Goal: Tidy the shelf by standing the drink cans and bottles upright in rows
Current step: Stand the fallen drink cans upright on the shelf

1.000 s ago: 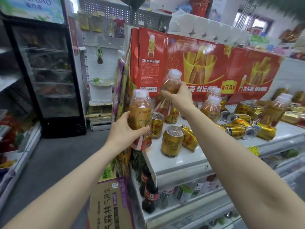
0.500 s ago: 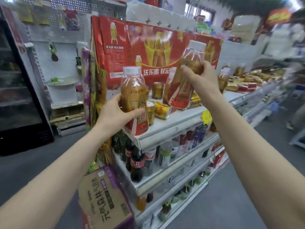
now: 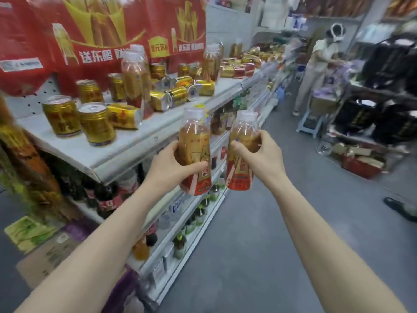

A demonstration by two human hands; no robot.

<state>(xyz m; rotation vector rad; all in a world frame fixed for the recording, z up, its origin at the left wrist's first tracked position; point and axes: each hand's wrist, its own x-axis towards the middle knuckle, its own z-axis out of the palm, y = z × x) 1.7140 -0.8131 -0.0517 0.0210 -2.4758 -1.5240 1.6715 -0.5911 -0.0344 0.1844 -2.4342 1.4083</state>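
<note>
My left hand (image 3: 168,167) grips an amber drink bottle (image 3: 194,141) with a white cap and red-gold label, upright, in front of the shelf edge. Beside it my right hand (image 3: 262,154) grips a second, like bottle (image 3: 242,136). Both bottles hang in the air over the aisle, off the white top shelf (image 3: 126,145). On that shelf three gold cans (image 3: 97,124) stand upright at the left, several more cans (image 3: 178,96) lie on their sides in the middle, and two bottles (image 3: 133,80) stand among them. Another bottle (image 3: 211,62) stands further right.
Red display cartons (image 3: 101,32) back the shelf. Lower shelves (image 3: 180,213) hold dark bottles and other drinks. A cardboard box (image 3: 49,254) sits on the floor at left. A person (image 3: 316,64) stands down the grey aisle by a stool and stacked goods (image 3: 365,123).
I have turned right along the aisle. Both hands have come down and together, carrying their bottles away from the shelf top to in front of its edge.
</note>
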